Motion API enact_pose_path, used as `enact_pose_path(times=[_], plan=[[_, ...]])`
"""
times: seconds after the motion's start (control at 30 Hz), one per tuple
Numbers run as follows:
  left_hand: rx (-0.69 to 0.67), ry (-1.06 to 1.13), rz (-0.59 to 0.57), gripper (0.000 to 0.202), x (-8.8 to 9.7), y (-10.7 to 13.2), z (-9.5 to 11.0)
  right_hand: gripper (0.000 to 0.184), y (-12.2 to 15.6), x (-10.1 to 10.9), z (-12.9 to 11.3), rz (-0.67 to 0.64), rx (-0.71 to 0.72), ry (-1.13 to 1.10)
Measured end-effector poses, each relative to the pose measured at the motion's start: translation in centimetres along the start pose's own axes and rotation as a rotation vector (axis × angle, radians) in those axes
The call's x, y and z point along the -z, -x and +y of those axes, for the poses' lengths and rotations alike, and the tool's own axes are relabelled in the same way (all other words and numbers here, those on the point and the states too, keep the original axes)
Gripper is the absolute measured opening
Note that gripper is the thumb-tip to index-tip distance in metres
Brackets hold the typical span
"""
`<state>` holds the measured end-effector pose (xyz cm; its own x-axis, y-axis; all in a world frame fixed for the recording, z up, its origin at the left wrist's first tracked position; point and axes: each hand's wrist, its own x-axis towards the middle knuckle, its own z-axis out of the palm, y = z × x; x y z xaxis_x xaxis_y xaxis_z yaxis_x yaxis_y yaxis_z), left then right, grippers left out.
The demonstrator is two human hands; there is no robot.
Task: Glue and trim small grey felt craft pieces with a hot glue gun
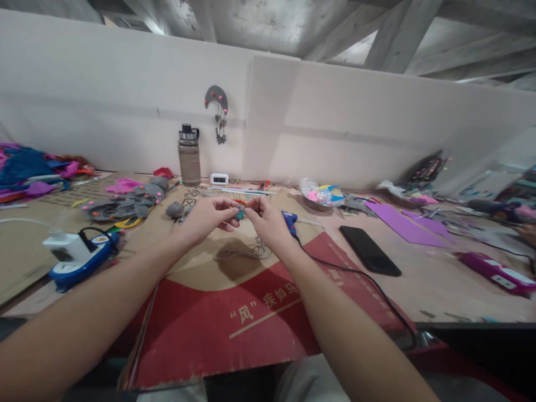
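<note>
Above the cardboard sheet (188,329), my left hand (209,219) and my right hand (267,222) meet at their fingertips. Between them is a small teal piece (240,214), pinched from both sides; its exact kind is too small to make out. Below the hands lies a loose coil of thin beige cord (245,254). A blue glue gun (290,221) rests just beyond my right hand, partly hidden by it. A ball of grey yarn (175,210) lies to the left of my left hand.
At left are a blue power strip (86,262) with a white plug and a pile of grey felt pieces (125,204). A bottle (189,156) stands by the wall. To the right lie a black phone (369,250), purple sheets (404,223) and a black cable (355,270).
</note>
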<state>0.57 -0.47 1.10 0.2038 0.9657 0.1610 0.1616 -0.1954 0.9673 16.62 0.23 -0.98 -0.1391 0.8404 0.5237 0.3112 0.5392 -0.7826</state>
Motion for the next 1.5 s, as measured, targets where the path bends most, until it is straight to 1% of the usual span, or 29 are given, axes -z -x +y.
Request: enact_pose_path(times=[0.1,0.23,0.43,0.57,0.73,0.87,0.97,1.3,1.5], plan=[[0.007,0.006,0.022,0.025,-0.1,0.0,-0.1,0.007,0.2,0.0,-0.4,0.012,0.035,0.05],[-0.007,0.027,0.054,0.022,-0.2,0.0,-0.1,0.007,0.4,-0.2,-0.6,0.025,0.068,0.115],[0.001,0.079,0.005,0.023,-0.4,0.1,0.0,0.012,0.4,-0.3,-0.3,0.044,0.073,0.132],[0.016,0.132,0.008,0.025,-0.5,0.0,0.0,0.013,0.3,-0.1,-0.6,0.065,0.043,0.138],[-0.027,0.079,0.049,0.026,-0.6,0.2,0.3,0.013,0.4,0.0,-1.1,0.076,0.034,0.231],[-0.065,0.015,0.051,0.022,-0.7,0.5,0.7,0.017,0.5,0.0,-1.3,0.08,0.024,0.285],[-0.083,0.014,0.056,0.02,-0.8,0.5,0.6,0.021,0.6,0.0,-1.5,0.082,0.027,0.32],[-0.07,0.098,0.011,0.019,-0.8,0.4,0.2,0.02,0.7,-0.1,-1.3,0.068,0.083,0.34],[-0.04,0.107,0.055,0.018,-0.7,0.3,0.2,0.019,0.7,-0.2,-1.3,0.054,0.092,0.305]])
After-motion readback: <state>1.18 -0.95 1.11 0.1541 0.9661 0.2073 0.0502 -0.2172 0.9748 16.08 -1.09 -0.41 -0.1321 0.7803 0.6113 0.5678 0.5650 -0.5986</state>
